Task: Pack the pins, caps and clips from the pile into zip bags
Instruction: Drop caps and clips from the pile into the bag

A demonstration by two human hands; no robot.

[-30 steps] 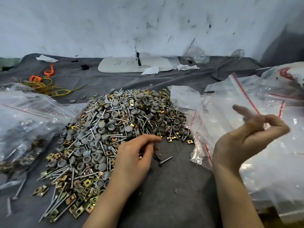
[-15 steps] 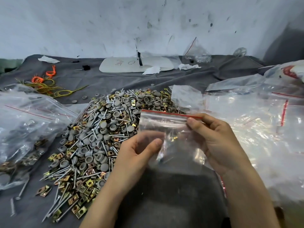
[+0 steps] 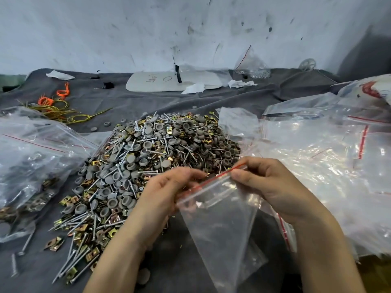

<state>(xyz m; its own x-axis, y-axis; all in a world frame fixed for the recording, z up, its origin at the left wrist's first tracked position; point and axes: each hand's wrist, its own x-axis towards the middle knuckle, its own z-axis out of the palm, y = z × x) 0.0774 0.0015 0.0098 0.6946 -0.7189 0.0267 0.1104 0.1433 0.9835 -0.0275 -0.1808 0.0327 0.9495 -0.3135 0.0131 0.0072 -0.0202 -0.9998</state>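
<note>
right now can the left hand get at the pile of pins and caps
Likely yes, once freed: the left hand sits at the near edge of the pile with nothing between, but its fingers hold the zip bag, so it must let go first.

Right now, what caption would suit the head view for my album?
Left hand and right hand pinch a clear zip bag by its red strip, near the pile on grey cloth.
</note>
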